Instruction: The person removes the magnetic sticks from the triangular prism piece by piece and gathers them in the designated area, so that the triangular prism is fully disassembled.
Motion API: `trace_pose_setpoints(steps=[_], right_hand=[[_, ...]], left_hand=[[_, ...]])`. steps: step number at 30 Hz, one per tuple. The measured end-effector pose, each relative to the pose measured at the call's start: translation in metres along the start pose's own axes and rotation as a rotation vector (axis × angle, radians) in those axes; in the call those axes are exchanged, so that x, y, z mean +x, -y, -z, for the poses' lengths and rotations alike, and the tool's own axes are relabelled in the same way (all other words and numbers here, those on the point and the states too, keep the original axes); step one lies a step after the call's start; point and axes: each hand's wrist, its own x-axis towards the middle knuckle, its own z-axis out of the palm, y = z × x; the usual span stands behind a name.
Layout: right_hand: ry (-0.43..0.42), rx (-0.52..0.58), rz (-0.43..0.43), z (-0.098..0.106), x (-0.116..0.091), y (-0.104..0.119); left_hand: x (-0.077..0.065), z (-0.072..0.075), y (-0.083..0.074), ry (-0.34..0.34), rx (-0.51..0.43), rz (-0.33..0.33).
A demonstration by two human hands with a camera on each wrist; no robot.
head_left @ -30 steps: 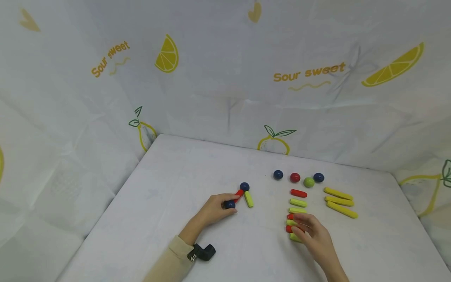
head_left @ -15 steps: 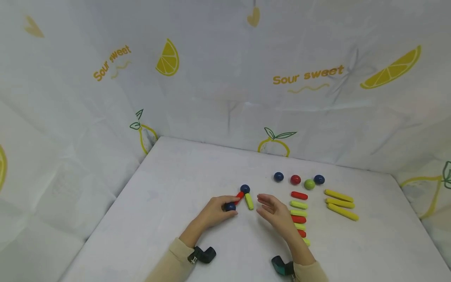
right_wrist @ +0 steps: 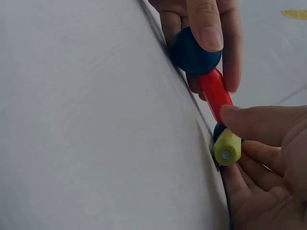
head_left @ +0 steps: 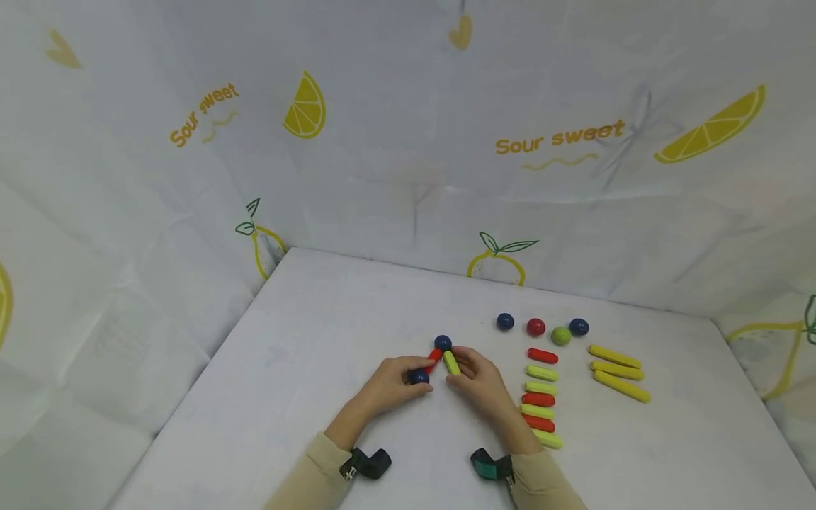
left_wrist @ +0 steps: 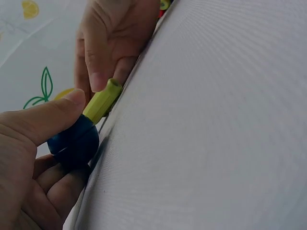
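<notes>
My left hand (head_left: 385, 386) holds a blue ball (head_left: 418, 377) between thumb and fingers, low over the table. From that ball a short red rod (head_left: 433, 361) runs up to a second blue ball (head_left: 443, 343). A short yellow-green rod (head_left: 451, 363) slants down from the same far ball, so the pieces form a peak. My right hand (head_left: 481, 382) pinches this yellow-green rod, thumb on the near side and fingers behind. In the right wrist view the yellow-green rod (right_wrist: 228, 147) shows a round grey end. The left wrist view shows the held ball (left_wrist: 74, 141) up close.
Right of the hands lies a column of short rods (head_left: 540, 388), red and yellow-green. Beyond it are loose balls: blue (head_left: 505, 321), red (head_left: 535, 326), green (head_left: 561, 336) and another blue (head_left: 579, 326). Longer yellow rods (head_left: 617, 371) lie farther right on the white table (head_left: 319, 312).
My right hand has moved left from the column of short rods to the joined pieces and now pinches the yellow-green rod. The left hand keeps its hold on the blue ball.
</notes>
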Motion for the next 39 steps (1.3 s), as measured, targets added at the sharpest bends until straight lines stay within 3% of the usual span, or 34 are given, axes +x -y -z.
trace_pose_setpoints(steps=[7, 10, 17, 21, 34, 39], right_hand=[[-0.081, -0.165, 0.084, -0.006, 0.000, -0.001], [-0.103, -0.171, 0.071, -0.006, -0.002, 0.000], [-0.035, -0.174, 0.083, -0.006, -0.008, 0.005], [-0.062, -0.162, 0.088, -0.003, -0.011, 0.010], [-0.120, -0.049, 0.033, 0.028, -0.033, 0.023], [-0.169, -0.083, -0.006, 0.048, -0.049, 0.018]], left_hand=[[0.001, -0.001, 0.003, -0.011, 0.011, -0.003], [0.001, -0.002, 0.003, -0.001, 0.002, 0.006], [0.001, -0.003, 0.003, -0.019, 0.015, -0.026], [0.002, -0.003, 0.003, -0.027, 0.008, -0.029], [0.001, 0.000, 0.002, -0.024, -0.012, 0.005], [0.001, -0.001, 0.003, -0.026, -0.022, 0.006]])
